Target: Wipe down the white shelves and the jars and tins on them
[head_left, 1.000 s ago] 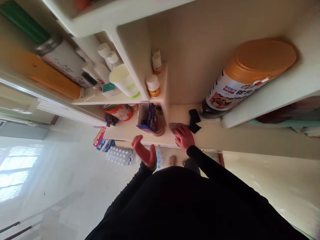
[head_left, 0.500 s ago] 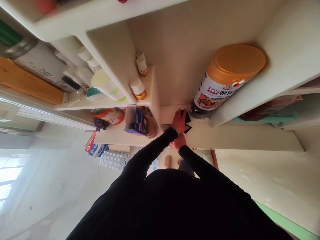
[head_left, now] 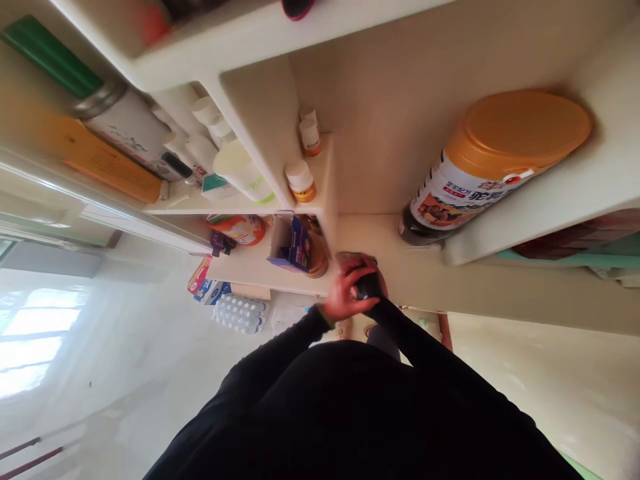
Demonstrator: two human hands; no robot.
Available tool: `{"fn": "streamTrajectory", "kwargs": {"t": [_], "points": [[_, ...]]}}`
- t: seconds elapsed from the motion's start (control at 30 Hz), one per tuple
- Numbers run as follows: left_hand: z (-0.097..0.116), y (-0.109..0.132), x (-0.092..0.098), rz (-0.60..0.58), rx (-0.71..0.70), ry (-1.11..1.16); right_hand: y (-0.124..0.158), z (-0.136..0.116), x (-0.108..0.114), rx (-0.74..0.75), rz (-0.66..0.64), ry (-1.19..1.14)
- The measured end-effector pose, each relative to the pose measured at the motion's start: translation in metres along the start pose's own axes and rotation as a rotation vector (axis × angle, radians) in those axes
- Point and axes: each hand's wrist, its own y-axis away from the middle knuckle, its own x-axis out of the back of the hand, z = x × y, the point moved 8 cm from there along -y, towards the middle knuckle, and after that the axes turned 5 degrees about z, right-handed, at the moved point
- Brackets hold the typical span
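Note:
Both my hands meet at the edge of the cream shelf. My left hand is closed around a small black object. My right hand lies right behind it, mostly hidden, and its fingers do not show clearly. A dark round thing, only partly visible, sits on the shelf just above the hands. To their left are a blue carton and a brown jar.
A big orange-lidded can stands in the compartment at the right. Small white bottles with orange labels, white tubes and a pale cup fill the left compartments. A red-and-white tin and blister packs lie lower left.
My left hand reached to the black pieces beside the big can, took the black object and drew back to the shelf edge by my right hand. The black pieces are gone from that spot.

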Motion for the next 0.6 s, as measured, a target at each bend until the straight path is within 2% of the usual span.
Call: {"fn": "streamTrajectory", "kwargs": {"t": [0.03,0.1,0.2,0.27,0.33,0.4,0.5,0.6], "points": [[-0.003,0.024,0.014,-0.016,-0.008,-0.001,0.000,0.000,0.002,-0.005,0.008,0.006],[-0.021,0.067,0.045,0.017,0.066,-0.062,0.001,0.001,0.005,-0.012,0.013,0.013],[-0.065,0.113,0.096,0.216,0.282,-0.196,0.005,0.001,0.004,-0.024,-0.017,0.008],[-0.092,0.124,0.126,0.375,0.372,-0.259,0.006,0.001,0.001,-0.033,-0.045,0.003],[-0.118,0.116,0.149,0.487,0.411,-0.298,0.006,0.002,0.000,-0.037,-0.058,0.005],[-0.142,0.094,0.164,0.535,0.425,-0.313,0.005,0.002,-0.001,-0.042,-0.072,0.012],[-0.171,0.056,0.169,0.472,0.433,-0.330,0.005,0.001,-0.002,-0.065,-0.120,0.033],[-0.185,0.034,0.161,0.391,0.423,-0.338,0.007,-0.001,-0.004,-0.079,-0.171,0.070]]}}
